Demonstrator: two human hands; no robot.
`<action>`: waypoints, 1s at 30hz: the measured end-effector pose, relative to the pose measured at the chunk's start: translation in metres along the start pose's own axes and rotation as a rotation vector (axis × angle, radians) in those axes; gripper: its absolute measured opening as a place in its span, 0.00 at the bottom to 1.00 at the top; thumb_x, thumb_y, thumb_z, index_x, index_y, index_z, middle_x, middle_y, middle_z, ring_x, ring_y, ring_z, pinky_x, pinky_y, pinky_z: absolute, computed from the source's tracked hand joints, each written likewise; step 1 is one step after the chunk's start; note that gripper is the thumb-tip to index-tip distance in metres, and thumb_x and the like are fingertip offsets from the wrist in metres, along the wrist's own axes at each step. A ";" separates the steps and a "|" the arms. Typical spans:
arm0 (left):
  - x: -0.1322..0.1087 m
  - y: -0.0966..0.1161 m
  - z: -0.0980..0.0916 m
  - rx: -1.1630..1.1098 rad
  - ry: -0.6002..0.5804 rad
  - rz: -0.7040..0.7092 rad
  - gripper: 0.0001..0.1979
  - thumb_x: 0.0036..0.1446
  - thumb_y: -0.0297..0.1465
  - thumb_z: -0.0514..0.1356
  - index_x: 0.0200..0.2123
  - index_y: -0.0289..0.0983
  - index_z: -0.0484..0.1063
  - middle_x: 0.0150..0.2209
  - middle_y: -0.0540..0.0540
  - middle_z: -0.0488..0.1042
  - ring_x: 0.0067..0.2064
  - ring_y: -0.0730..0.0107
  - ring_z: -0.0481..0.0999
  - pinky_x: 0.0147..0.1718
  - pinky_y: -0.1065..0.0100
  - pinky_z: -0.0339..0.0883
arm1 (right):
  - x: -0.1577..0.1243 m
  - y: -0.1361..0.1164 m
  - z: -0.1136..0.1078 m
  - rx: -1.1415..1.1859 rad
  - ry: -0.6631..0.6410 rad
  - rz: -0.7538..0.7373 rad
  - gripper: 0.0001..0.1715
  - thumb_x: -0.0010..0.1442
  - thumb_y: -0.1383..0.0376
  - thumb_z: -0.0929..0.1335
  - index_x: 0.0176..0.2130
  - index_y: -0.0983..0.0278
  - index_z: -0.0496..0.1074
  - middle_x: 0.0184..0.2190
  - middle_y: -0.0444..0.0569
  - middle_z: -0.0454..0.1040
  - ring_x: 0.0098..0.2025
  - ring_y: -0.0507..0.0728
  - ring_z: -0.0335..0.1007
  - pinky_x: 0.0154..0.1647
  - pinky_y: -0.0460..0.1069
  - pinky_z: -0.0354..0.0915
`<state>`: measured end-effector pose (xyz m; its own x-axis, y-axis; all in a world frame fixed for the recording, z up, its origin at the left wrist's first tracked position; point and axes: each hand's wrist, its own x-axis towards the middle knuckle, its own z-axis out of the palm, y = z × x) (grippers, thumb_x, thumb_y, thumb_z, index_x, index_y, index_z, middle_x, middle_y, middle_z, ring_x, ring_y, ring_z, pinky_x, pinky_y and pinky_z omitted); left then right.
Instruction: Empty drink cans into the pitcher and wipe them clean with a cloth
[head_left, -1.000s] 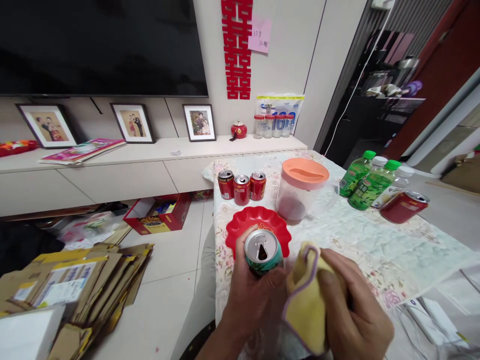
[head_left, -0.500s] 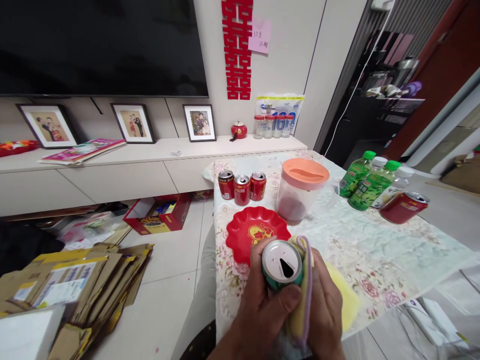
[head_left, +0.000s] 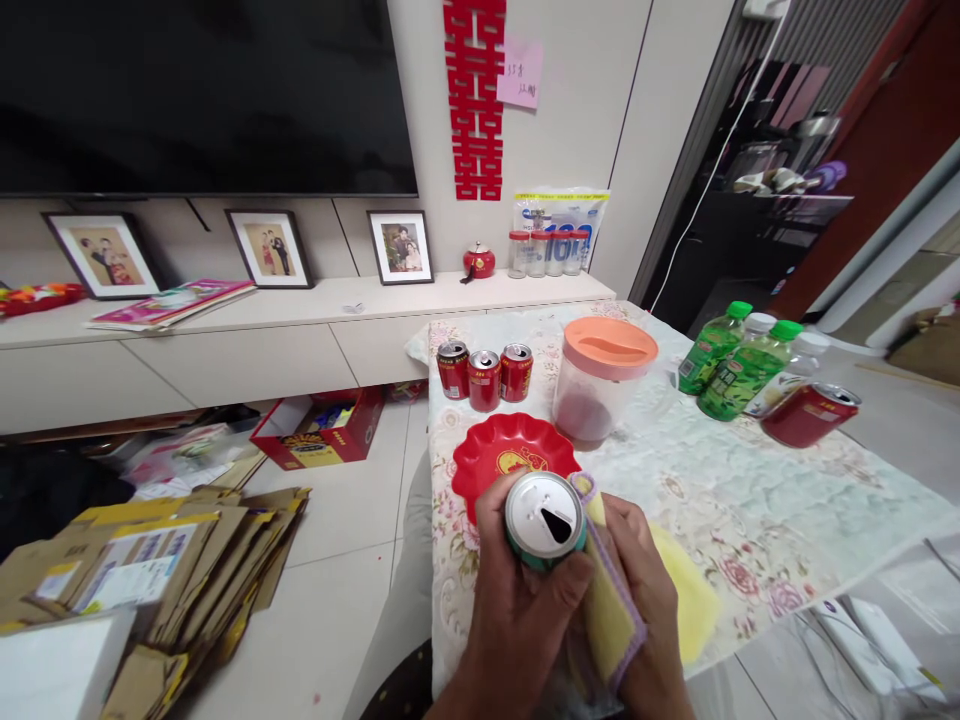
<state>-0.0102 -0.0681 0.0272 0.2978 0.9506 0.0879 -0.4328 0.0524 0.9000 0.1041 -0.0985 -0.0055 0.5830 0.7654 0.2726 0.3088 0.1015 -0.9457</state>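
My left hand (head_left: 517,600) is wrapped round a green drink can (head_left: 545,520), its opened silver top facing up toward me. A folded yellow cloth with a purple edge (head_left: 613,610) is gripped in my right hand (head_left: 645,590), close against the can's right side. Just beyond the can lies a red scalloped plate (head_left: 480,455), partly covered by my left hand and the can. A flat yellow sheet or cloth (head_left: 686,600) rests on the table to the right of my right hand.
Red cans (head_left: 484,382) stand behind the plate. A lidded plastic jug (head_left: 600,400) is beside them. Green-capped bottles (head_left: 739,370) and a larger red can lying on its side (head_left: 810,415) sit at the right. Flattened cardboard (head_left: 187,570) is piled on the floor at left.
The can and my left hand have shifted slightly left. The cloth has come away a little from the can, its lower end swinging right with my right hand.
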 end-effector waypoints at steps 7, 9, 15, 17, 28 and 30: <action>0.007 0.001 -0.002 -0.021 -0.064 -0.118 0.36 0.56 0.40 0.72 0.64 0.44 0.62 0.48 0.44 0.78 0.47 0.59 0.79 0.47 0.61 0.75 | -0.017 -0.016 -0.001 -0.187 0.127 -0.418 0.25 0.74 0.62 0.63 0.67 0.51 0.69 0.53 0.54 0.72 0.53 0.60 0.72 0.50 0.56 0.71; 0.004 -0.001 -0.003 -0.040 -0.084 -0.173 0.37 0.56 0.40 0.72 0.66 0.44 0.63 0.47 0.44 0.79 0.47 0.58 0.78 0.48 0.60 0.75 | -0.018 -0.022 -0.002 -0.188 0.150 -0.411 0.23 0.74 0.63 0.62 0.65 0.54 0.71 0.53 0.55 0.71 0.52 0.61 0.72 0.51 0.57 0.71; -0.001 -0.005 -0.006 -0.036 -0.199 -0.099 0.33 0.56 0.39 0.73 0.62 0.47 0.66 0.50 0.45 0.78 0.48 0.60 0.78 0.48 0.63 0.74 | -0.003 -0.010 -0.008 -0.147 0.062 -0.245 0.21 0.74 0.60 0.61 0.59 0.56 0.75 0.51 0.54 0.74 0.53 0.60 0.74 0.47 0.53 0.73; -0.001 -0.006 -0.007 -0.018 -0.179 -0.025 0.33 0.54 0.39 0.74 0.60 0.48 0.67 0.49 0.46 0.77 0.46 0.62 0.77 0.47 0.64 0.74 | 0.002 -0.002 -0.009 -0.124 0.014 -0.200 0.20 0.73 0.59 0.63 0.58 0.56 0.76 0.49 0.52 0.75 0.52 0.59 0.74 0.48 0.53 0.72; 0.007 -0.013 -0.009 -0.002 0.034 0.084 0.34 0.52 0.38 0.75 0.59 0.47 0.66 0.48 0.46 0.77 0.46 0.61 0.80 0.46 0.64 0.76 | 0.001 0.002 -0.002 -0.186 -0.075 -0.142 0.19 0.72 0.55 0.63 0.53 0.57 0.78 0.43 0.52 0.75 0.42 0.60 0.76 0.38 0.51 0.75; 0.009 -0.012 -0.008 0.006 0.037 0.069 0.34 0.52 0.38 0.75 0.59 0.47 0.66 0.48 0.46 0.78 0.46 0.61 0.80 0.47 0.64 0.76 | -0.003 -0.004 -0.003 -0.179 -0.058 -0.170 0.19 0.73 0.57 0.63 0.57 0.55 0.77 0.45 0.51 0.75 0.46 0.59 0.76 0.42 0.51 0.74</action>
<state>-0.0091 -0.0578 0.0139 0.2352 0.9626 0.1342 -0.4463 -0.0157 0.8947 0.1033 -0.1031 -0.0025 0.4686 0.7827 0.4097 0.5298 0.1221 -0.8393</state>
